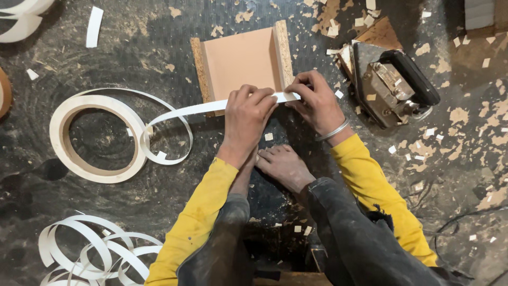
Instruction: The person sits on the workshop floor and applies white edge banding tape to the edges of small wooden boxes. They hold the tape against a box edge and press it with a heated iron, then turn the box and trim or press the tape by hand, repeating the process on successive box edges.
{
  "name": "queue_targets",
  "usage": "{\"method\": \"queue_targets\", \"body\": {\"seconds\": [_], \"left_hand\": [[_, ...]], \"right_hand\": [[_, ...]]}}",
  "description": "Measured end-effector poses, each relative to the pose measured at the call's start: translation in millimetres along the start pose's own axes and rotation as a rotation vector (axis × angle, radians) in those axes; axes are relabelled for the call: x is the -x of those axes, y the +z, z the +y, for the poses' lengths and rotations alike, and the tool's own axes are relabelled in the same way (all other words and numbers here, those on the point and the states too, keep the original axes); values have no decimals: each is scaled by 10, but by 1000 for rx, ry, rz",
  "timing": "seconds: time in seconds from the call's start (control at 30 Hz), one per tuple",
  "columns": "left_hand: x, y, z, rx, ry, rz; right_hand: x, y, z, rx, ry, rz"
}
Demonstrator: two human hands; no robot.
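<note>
Dark, chip-strewn floor (132, 47) lies under both hands (280, 106) pinching white edge tape (201, 108) against a board (241, 61).

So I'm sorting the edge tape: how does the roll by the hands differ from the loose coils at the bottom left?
The roll is wound tight into a flat ring; the coils sprawl in open loops. The roll feeds a strip to both hands; the coils lie untouched. Both are white tape on the floor.

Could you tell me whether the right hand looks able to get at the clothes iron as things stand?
Probably yes: the iron sits just right of the right hand, with only floor scraps between; but that hand is pressing the white edge banding strip.
</note>
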State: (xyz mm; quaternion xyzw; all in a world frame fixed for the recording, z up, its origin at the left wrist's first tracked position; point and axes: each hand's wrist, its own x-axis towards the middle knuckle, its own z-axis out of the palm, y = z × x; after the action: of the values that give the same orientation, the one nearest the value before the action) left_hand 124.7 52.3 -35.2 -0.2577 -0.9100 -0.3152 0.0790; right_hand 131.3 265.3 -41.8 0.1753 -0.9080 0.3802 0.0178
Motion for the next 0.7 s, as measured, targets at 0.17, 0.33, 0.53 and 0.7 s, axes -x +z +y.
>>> {"method": "queue_targets", "body": {"seconds": [0.17, 0.33, 0.53, 0.7], "left_hand": [[47, 16, -35, 19, -11, 11], [50, 50, 0, 73, -53, 14], [77, 19, -15, 58, -11, 12], [81, -64, -114, 138, -16, -23]], "right_hand": [[-26, -22, -51, 52, -4, -30], [-70, -40, -141, 146, -24, -26], [-89, -64, -221, 282, -109, -74], [-51, -29, -160, 215, -75, -44]]}}
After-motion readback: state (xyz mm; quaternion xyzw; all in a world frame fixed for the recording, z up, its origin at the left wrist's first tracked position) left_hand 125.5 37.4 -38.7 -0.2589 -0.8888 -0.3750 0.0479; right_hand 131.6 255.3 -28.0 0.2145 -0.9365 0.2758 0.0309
